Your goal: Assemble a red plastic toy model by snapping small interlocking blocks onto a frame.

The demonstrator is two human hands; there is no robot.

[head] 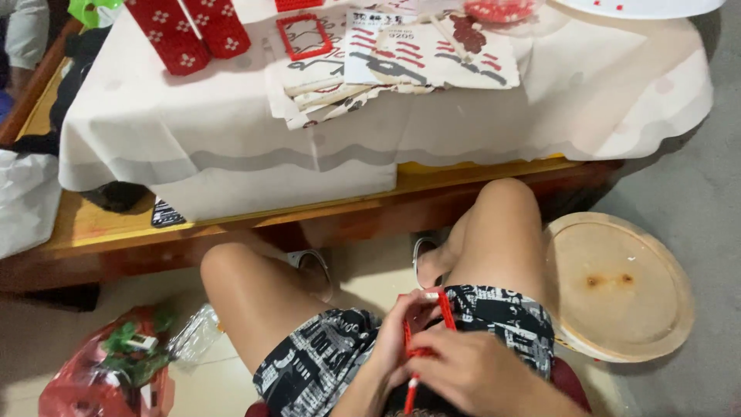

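Low in the head view, over my lap, both hands work on a small red beaded strip [445, 307]. My left hand [400, 340] grips its left side with curled fingers. My right hand [471, 372] covers the lower part and pinches it; a red end [411, 392] pokes out below. My knees and patterned black-and-white shorts [324, 363] lie underneath. On the table ahead lie red beaded panels with white flowers [189, 35] and a red beaded frame [304, 35].
A low wooden table [231, 220] draped in white cloth [432, 116] holds pattern sheets [432, 54] and a bowl of red beads [500, 9]. A round wooden stool [617, 286] stands at right. A red plastic bag [108, 371] lies on the floor at left.
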